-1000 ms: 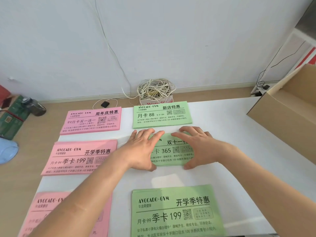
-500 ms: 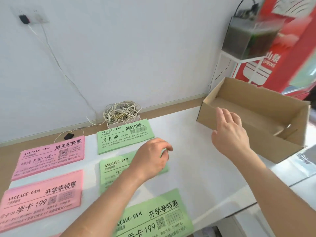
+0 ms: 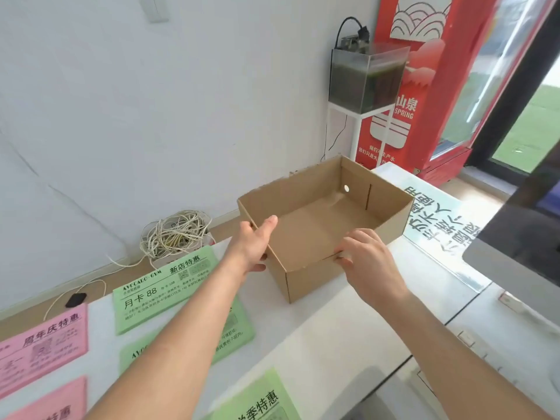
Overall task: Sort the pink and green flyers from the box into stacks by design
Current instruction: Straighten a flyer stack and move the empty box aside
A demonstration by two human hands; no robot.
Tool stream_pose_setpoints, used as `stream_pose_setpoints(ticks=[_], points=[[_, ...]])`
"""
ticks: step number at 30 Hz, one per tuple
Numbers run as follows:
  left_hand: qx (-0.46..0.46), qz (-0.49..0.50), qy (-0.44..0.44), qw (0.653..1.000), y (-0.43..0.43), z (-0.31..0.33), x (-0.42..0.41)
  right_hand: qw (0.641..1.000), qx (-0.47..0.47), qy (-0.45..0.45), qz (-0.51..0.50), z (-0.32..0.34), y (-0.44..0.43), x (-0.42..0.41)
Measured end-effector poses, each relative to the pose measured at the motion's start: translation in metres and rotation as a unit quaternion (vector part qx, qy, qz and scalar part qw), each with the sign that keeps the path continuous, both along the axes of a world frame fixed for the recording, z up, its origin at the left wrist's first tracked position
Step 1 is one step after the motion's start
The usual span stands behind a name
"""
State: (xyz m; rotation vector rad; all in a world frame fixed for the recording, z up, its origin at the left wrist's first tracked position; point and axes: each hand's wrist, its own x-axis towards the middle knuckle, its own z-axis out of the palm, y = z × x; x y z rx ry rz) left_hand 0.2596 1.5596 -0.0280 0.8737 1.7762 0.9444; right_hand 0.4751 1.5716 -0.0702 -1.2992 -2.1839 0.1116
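Cardboard box (image 3: 306,286) – open top up, inner floor in view, standing by the far edge of the white table (image 3: 333,344), just right of the flyer stacks; its long axis runs diagonally, near-left to far-right. Left hand (image 3: 254,250): arm stretched forward, thumb hooked over the rim of the short left wall, fingers wrapped on the outside face. Right hand (image 3: 366,262): arm reaching in from the right, fingers curled narrow, pinching the rim of the long near wall. Green flyers (image 3: 166,289) – three stacks in a column toward the near edge, the middle one partly under the left forearm. Pink flyers (image 3: 42,347): stacks along the left edge.
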Motion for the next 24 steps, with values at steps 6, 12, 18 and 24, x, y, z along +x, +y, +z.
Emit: stream_pose_setpoints(ticks=[6, 12, 18, 24], points=[[0.081, 0.068, 0.009, 0.994, -0.014, 0.025, -0.028, 0.991, 0.095, 0.04, 0.091, 0.026, -0.017, -0.004], [0.288, 0.0, 0.135, 0.948, -0.098, 0.073, -0.058, 0.983, 0.136, 0.05, 0.112, 0.077, -0.062, -0.012], [0.323, -0.219, 0.567, 0.725, -0.222, 0.116, -0.1, 0.984, 0.132, -0.017, 0.116, 0.128, -0.173, -0.012], [0.447, -0.201, 0.631, 0.601, -0.347, 0.139, -0.064, 0.949, -0.099, 0.298, 0.029, 0.156, -0.325, 0.018]])
